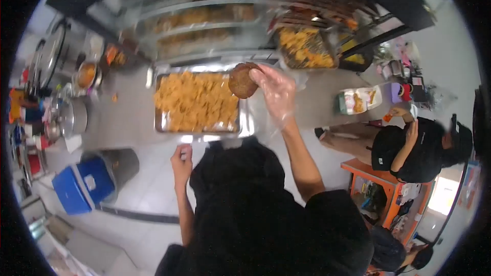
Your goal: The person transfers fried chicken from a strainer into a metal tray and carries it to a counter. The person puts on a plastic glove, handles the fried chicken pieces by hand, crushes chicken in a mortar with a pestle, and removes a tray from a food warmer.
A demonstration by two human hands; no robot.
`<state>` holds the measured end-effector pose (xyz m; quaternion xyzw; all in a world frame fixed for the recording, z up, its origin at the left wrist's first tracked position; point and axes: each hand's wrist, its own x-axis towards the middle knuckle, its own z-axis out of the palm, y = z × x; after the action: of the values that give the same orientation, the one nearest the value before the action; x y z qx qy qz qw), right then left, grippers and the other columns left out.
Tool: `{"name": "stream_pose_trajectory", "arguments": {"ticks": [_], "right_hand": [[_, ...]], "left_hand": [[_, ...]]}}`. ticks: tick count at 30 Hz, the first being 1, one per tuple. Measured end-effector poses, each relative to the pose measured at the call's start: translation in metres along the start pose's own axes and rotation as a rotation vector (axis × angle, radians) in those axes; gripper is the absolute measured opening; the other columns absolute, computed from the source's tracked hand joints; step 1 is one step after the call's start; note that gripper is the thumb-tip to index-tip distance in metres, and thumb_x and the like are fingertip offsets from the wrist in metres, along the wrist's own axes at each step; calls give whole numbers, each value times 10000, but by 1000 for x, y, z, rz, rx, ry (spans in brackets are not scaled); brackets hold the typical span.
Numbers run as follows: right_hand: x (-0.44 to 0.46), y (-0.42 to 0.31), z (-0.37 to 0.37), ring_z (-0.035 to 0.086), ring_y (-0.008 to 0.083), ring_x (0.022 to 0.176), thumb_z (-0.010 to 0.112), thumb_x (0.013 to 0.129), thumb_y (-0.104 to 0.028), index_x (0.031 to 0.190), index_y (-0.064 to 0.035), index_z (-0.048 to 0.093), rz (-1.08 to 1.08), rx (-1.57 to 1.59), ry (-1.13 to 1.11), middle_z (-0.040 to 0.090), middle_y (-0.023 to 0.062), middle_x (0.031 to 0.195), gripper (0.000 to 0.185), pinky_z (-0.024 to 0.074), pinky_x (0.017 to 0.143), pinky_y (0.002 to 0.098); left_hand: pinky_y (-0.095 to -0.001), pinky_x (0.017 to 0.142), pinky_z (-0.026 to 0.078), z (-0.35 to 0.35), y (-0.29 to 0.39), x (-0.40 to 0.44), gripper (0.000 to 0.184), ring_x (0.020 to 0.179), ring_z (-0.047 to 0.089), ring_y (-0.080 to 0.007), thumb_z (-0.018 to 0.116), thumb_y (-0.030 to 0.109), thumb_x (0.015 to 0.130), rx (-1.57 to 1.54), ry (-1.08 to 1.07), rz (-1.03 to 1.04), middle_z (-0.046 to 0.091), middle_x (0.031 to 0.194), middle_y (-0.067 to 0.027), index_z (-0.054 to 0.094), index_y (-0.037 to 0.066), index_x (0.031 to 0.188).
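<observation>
My right hand (276, 89), in a clear plastic glove, is closed on a flat, round brown patty (242, 81). The fingers and thumb pinch its right edge, and it is held up over the right end of a metal tray (245, 122). Orange-brown, crumbly-looking food pieces (197, 99) fill most of that tray; their exact kind is unclear. Bare and half curled, my left hand (182, 162) hangs just off the counter's front edge, below the tray. Its fingers are slightly apart and nothing shows in them.
A second tray of yellow-orange food (307, 46) stands at the back right, by a glass display case (204, 5). A white box (359, 100) sits farther right on the counter (123, 117). Pots (74, 116) stand left, a blue-lidded bin (84, 186) below. Other people (419, 145) are at right.
</observation>
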<state>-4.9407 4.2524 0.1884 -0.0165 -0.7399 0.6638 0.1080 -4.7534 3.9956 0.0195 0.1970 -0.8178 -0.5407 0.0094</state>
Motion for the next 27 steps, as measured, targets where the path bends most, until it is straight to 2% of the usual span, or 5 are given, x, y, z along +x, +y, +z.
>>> {"name": "stream_pose_trajectory", "arguments": {"ticks": [2, 8, 10, 15, 27], "right_hand": [[-9, 44, 21, 647, 117, 790, 767, 796, -93, 1032, 31, 699, 400, 26, -234, 713, 64, 882, 275, 532, 740, 250], [-76, 164, 53, 636, 121, 790, 739, 806, -85, 995, -5, 686, 254, -218, -144, 699, 35, 879, 212, 516, 732, 250], [-89, 159, 51, 667, 229, 897, 659, 813, -54, 1049, -34, 679, -456, -622, -261, 700, 89, 1013, 237, 531, 801, 332], [-126, 197, 51, 640, 253, 968, 614, 842, -67, 1016, -50, 660, -733, -947, -694, 675, 89, 1083, 181, 504, 860, 352], [-111, 161, 59, 544, 344, 1097, 637, 799, -52, 1218, -76, 590, -216, -797, -280, 611, 139, 1191, 422, 424, 987, 428]], "left_hand": [[-269, 593, 478, -6, -12, 3, 185, 726, 619, -144, 610, 161, 935, -36, 21, -33, 668, 898, -66, 637, 10, 1038], [-290, 556, 469, -30, -20, 3, 201, 756, 635, -179, 622, 141, 912, -17, -15, -116, 690, 959, -95, 648, 14, 1065], [-297, 554, 464, -32, -28, 6, 197, 741, 635, -182, 626, 134, 905, -26, -19, -99, 691, 957, -95, 650, 14, 1059], [-329, 603, 479, -26, -24, 24, 172, 683, 634, -218, 634, 115, 881, 39, -148, 23, 694, 948, -125, 649, 1, 1009], [-349, 612, 492, -14, -24, 43, 139, 688, 644, -269, 643, 107, 872, 124, -283, 185, 686, 908, -134, 642, 10, 971]]}}
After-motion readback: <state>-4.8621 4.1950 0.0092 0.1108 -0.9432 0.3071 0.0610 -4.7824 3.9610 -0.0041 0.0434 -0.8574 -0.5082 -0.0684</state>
